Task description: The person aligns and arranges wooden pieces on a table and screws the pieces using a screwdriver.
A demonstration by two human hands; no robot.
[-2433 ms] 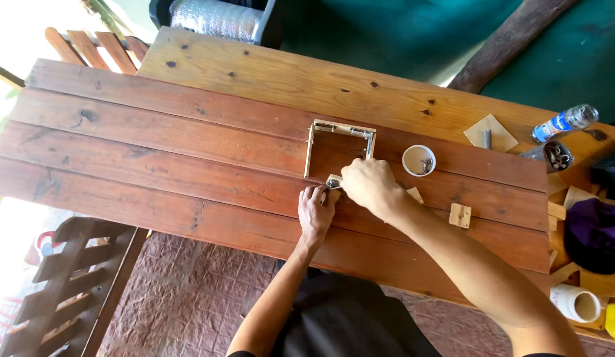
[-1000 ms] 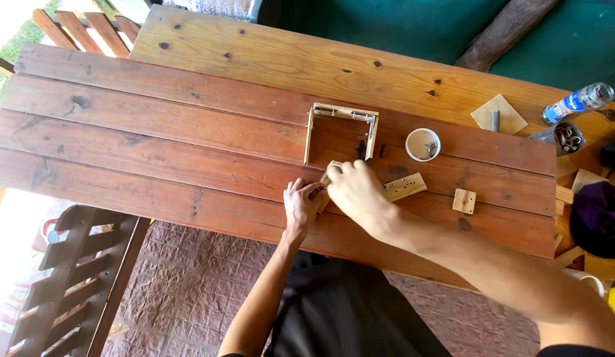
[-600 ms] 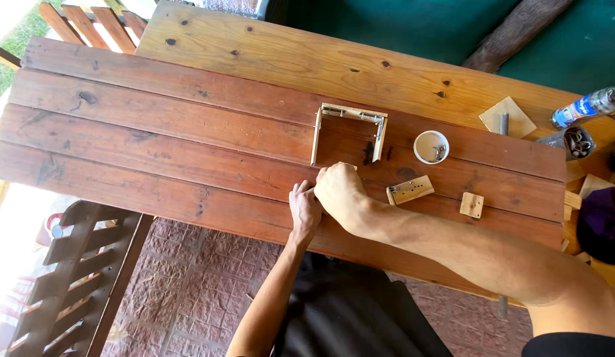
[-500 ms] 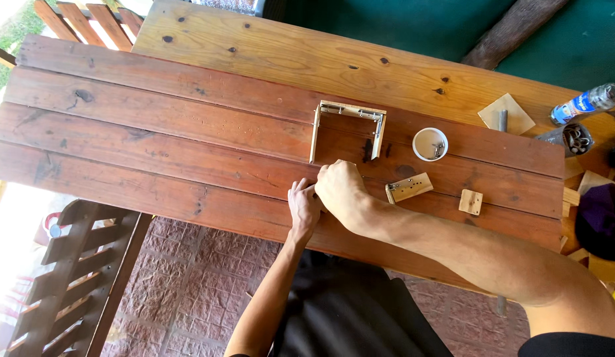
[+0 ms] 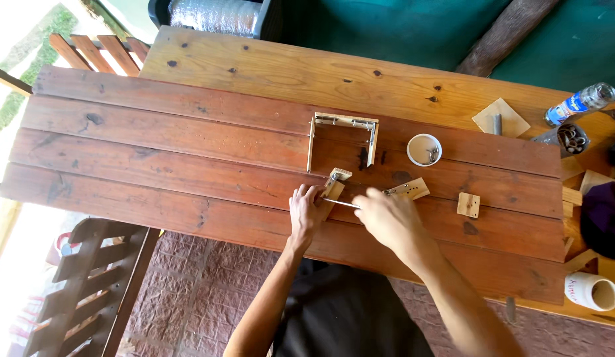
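Observation:
My left hand (image 5: 305, 210) pins a small pale wooden block (image 5: 334, 186) against the reddish plank table (image 5: 155, 165). My right hand (image 5: 390, 218) grips a thin metal rod (image 5: 342, 203) whose tip points left at the block. A three-sided wooden frame (image 5: 342, 135) lies just beyond the hands. A second pale wooden piece with small holes (image 5: 410, 190) lies right beside my right hand, and a small square block (image 5: 468, 204) sits further right.
A small white cup (image 5: 424, 149) holding metal bits stands right of the frame. At the right edge are a plastic bottle (image 5: 580, 102), a square wood tile (image 5: 500, 118), a dark cap (image 5: 605, 218) and a white mug (image 5: 592, 291). A slatted chair (image 5: 89, 284) stands below left.
My right hand has drawn back to the right, off the block, and now holds the thin rod out toward it. My left hand stays on the block.

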